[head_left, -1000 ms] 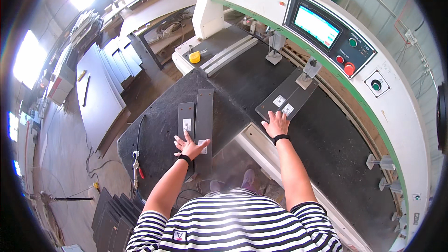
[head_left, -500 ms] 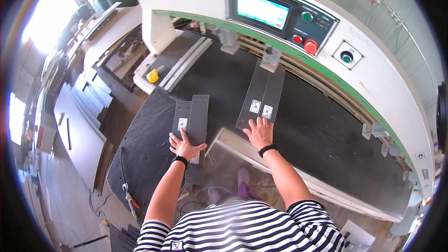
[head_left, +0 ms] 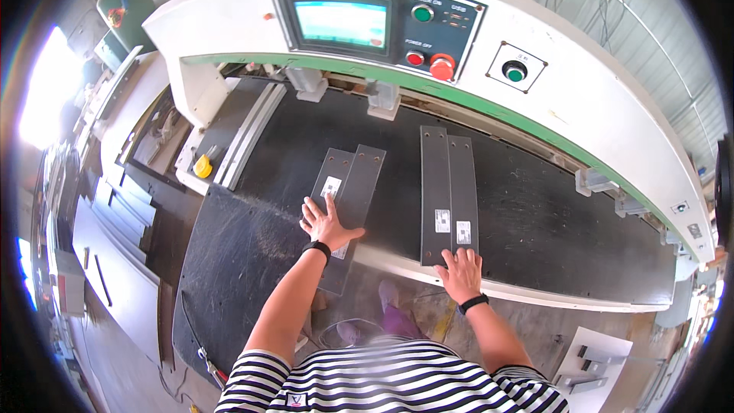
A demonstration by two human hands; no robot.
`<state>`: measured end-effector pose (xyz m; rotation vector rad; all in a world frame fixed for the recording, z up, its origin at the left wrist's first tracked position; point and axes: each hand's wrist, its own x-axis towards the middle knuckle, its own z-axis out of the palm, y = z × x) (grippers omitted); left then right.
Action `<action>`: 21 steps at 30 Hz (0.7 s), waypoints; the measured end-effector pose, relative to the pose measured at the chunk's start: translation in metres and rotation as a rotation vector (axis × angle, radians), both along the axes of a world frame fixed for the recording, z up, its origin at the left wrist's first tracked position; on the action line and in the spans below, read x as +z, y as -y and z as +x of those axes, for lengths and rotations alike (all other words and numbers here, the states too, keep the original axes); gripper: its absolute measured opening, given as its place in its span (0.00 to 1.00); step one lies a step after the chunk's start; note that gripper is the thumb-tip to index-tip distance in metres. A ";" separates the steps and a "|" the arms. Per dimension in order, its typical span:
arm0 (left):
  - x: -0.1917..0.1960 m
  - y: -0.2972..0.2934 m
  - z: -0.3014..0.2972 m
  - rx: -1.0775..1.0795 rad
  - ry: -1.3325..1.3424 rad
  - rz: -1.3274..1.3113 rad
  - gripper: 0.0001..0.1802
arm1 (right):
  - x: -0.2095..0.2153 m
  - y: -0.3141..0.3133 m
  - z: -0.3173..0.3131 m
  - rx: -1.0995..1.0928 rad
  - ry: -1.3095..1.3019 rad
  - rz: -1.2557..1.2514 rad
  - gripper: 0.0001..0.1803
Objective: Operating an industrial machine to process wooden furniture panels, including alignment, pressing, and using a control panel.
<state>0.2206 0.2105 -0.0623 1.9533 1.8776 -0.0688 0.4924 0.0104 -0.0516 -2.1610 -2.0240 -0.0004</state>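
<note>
Machine [head_left: 596, 99], white and green, spans the far side of the black tabletop [head_left: 535, 206]. Two pairs of dark grey strips lie on the tabletop: the right pair [head_left: 436, 176] with near ends by its front edge, the left pair [head_left: 363, 176] slanting at its inner left. The left hand [head_left: 325, 226] rests on the left pair, fingers wide; the right hand [head_left: 462, 275], fingers slightly apart, meets the right pair's near ends, grip impossible to tell. Near the tabletop's left end sits a yellow tape measure [head_left: 202, 167].
</note>
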 end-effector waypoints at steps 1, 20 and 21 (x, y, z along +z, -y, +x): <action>0.000 -0.008 0.011 -0.016 -0.008 0.000 0.73 | 0.000 0.006 0.003 -0.029 -0.006 -0.017 0.19; -0.011 -0.156 0.145 -0.034 -0.070 0.017 0.73 | -0.001 0.039 0.007 -0.258 -0.194 -0.056 0.22; -0.012 -0.155 0.148 -0.052 -0.083 0.007 0.73 | -0.001 0.039 0.009 -0.261 -0.196 -0.050 0.22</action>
